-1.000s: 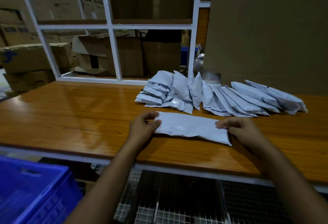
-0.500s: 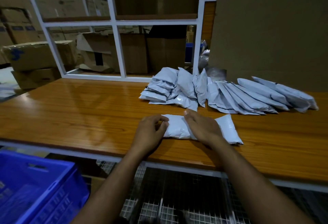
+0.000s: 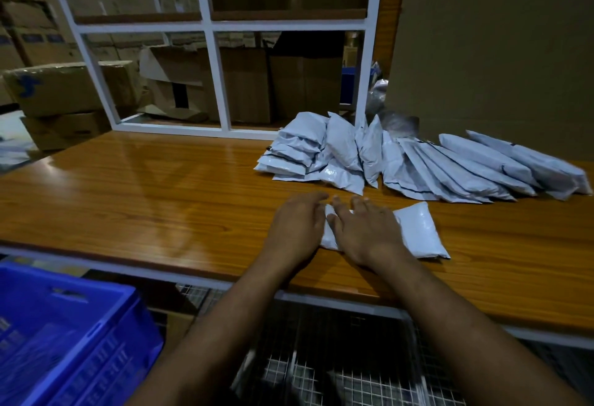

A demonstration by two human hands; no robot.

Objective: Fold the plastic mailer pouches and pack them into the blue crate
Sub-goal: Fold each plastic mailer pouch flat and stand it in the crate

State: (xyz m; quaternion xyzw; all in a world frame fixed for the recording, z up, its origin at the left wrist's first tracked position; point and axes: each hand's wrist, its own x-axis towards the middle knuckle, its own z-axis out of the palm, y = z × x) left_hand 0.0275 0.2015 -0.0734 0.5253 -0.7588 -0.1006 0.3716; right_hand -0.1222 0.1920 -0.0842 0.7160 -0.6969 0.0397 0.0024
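Note:
A white plastic mailer pouch (image 3: 418, 232) lies on the wooden table (image 3: 144, 200), folded over at its left part. My right hand (image 3: 363, 232) lies flat on the pouch's middle with fingers spread, pressing it down. My left hand (image 3: 297, 225) rests on the pouch's left end, covering it; its fingers point toward the right hand. Behind them a pile of white pouches (image 3: 401, 158) fans across the table's far side. The blue crate (image 3: 64, 341) stands below the table at the lower left.
A white window frame (image 3: 209, 52) rises at the table's back edge, with cardboard boxes (image 3: 74, 87) behind it. A tall cardboard sheet (image 3: 498, 45) stands at the back right. A wire mesh rack (image 3: 337, 367) sits under the table's front edge.
The pouch was stretched out between both hands a second ago. My right hand has since swept left across it, and both hands now press side by side on its left part.

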